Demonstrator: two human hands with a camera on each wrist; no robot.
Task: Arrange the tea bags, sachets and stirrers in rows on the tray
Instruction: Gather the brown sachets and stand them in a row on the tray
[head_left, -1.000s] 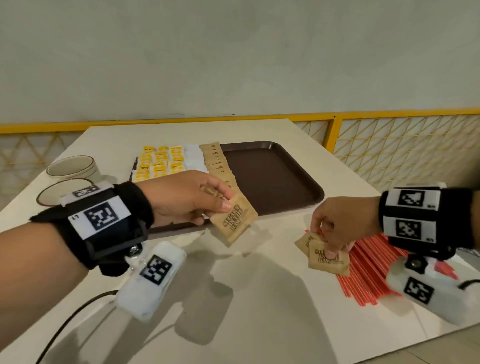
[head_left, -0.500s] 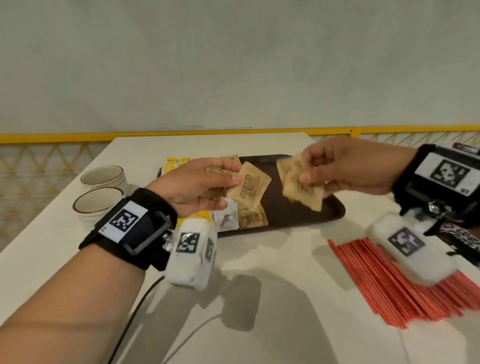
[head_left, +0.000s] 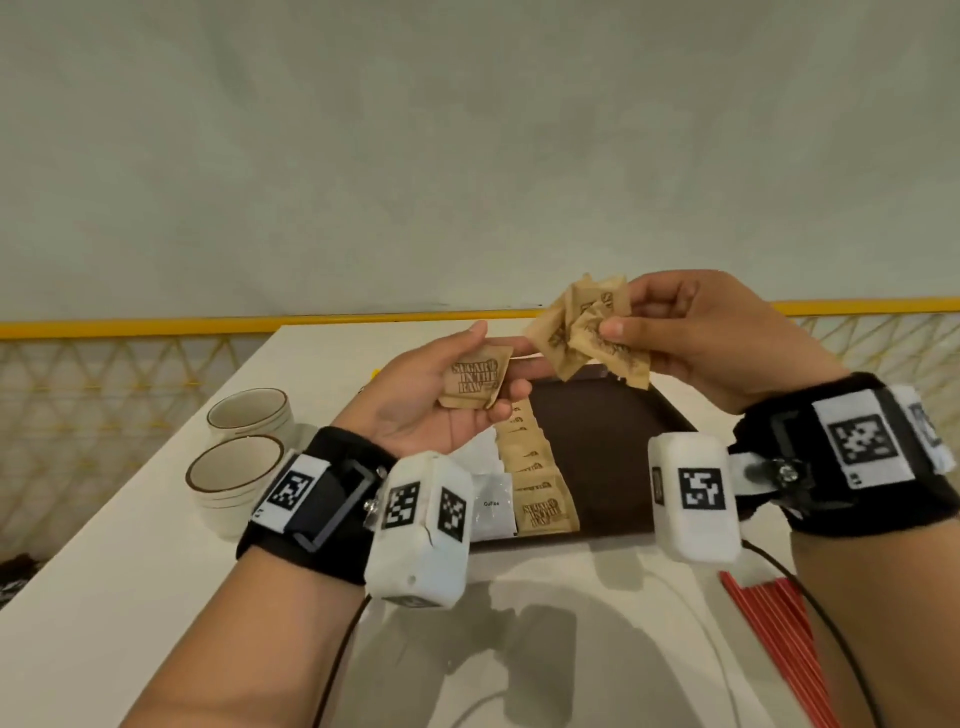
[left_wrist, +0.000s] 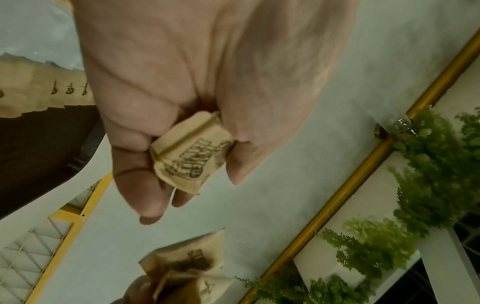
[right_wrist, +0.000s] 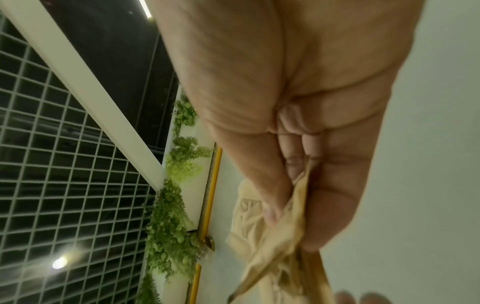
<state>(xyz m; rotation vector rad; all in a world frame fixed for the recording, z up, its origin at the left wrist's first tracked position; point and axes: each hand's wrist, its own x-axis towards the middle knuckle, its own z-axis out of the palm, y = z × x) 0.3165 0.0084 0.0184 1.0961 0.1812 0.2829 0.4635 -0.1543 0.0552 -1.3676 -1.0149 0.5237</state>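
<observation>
Both hands are raised above the dark brown tray (head_left: 613, 447). My left hand (head_left: 447, 400) lies palm up and grips one brown sugar sachet (head_left: 470, 384) (left_wrist: 189, 158) between thumb and fingers. To its right, my right hand (head_left: 691, 338) pinches a crumpled bunch of brown sugar sachets (head_left: 582, 332) (right_wrist: 280, 242). On the tray's left part a row of brown sachets (head_left: 535, 467) overlaps toward me, with white sachets (head_left: 491, 506) beside it. Red stirrers (head_left: 779, 639) lie on the table at the lower right.
Two stacked sets of cream bowls (head_left: 239, 467) stand on the white table (head_left: 130, 597) left of the tray. A yellow railing (head_left: 156, 327) runs behind the table. Black cables (head_left: 337, 665) trail from both wrists over the near table.
Both hands rose and came together above the tray. The right hand brought its bunch of sachets from the table beside the stirrers. The left hand turned palm up with its sachet.
</observation>
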